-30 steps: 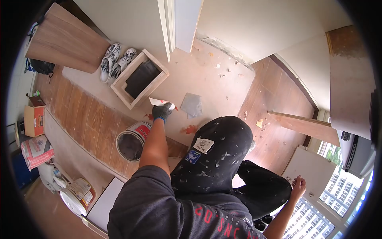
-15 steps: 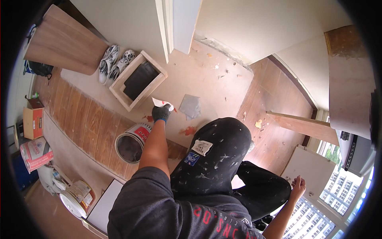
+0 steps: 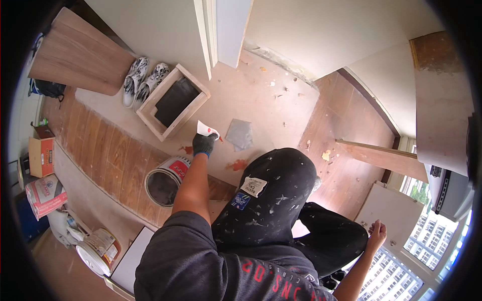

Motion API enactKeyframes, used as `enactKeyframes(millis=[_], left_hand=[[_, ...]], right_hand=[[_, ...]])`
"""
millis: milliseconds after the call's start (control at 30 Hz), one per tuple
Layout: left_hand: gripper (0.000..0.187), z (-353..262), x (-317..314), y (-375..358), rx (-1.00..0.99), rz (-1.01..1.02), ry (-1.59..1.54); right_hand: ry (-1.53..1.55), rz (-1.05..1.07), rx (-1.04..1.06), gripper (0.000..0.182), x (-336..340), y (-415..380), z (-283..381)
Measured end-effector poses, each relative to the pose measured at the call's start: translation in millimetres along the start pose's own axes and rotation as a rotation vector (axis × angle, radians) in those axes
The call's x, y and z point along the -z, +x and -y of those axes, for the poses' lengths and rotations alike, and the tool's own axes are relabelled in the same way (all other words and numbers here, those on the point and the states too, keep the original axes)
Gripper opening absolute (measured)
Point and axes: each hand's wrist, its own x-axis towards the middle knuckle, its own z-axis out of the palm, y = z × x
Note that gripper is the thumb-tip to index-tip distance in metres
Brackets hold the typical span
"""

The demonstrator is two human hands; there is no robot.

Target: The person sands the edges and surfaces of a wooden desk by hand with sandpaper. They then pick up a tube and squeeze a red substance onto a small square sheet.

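The left hand (image 3: pixel 204 145) wears a dark glove and is closed around the bottom of a white scraper (image 3: pixel 206 130). The flat blade points up and away from the hand. The scraper is held over the pale floor board (image 3: pixel 261 100), close to the near corner of the wooden box (image 3: pixel 174 102) and just beside a grey sheet (image 3: pixel 239 134) that lies flat on the board. An open paint can (image 3: pixel 165 181) lies tipped on its side by the near edge of the board, next to the arm.

The scraper looks thin and light. Its blade is probably a bit bendy, and it has red stuff on one tip (so it may be sticky or messy there). The best place to hold it seems to be the bottom end, where the glove already grips it, away from the smeared edge.

The right hand (image 3: pixel 376 235) is bare and rests at the edge of a white panel (image 3: pixel 391 213). Its fingers are curled, and I cannot tell if it holds anything.

Compared with a second ago, the blade now stands up more and sits a little nearer the box. The right hand has not moved.
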Motion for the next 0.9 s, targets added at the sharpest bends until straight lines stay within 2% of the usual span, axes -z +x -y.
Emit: enactKeyframes(millis=[267, 367, 567, 667, 767, 867, 900], left_hand=[[0.049, -1, -6, 2, -0.010, -0.044, 0.015], [0.049, -5, -8, 0, 0.089, -0.044, -0.053], [0.042, -12, -8, -2, 0.037, -0.092, -0.037], [0.043, -9, -15, -2, -0.025, -0.179, 0.037], [0.044, 3, -10, -3, 0.009, -0.062, -0.097], [0.044, 13, -8, -6, -0.005, 0.055, -0.089], [0.044, 16, -8, -6, -0.010, 0.033, -0.068]], right_hand=[[-0.021, -0.018, -0.011, 0.035, -1, -1, 3], [-0.010, -0.014, -0.006, 0.035, 2, -2, 0], [0.007, -0.004, -0.031, 0.034, 3, -1, 1], [0.008, -0.004, -0.021, 0.034, 2, 0, 2], [0.001, -0.021, -0.022, 0.034, 1, -1, 6], [0.030, -0.023, -0.028, 0.032, -3, -1, 5], [0.058, -0.012, -0.015, 0.031, -2, 1, 2]])
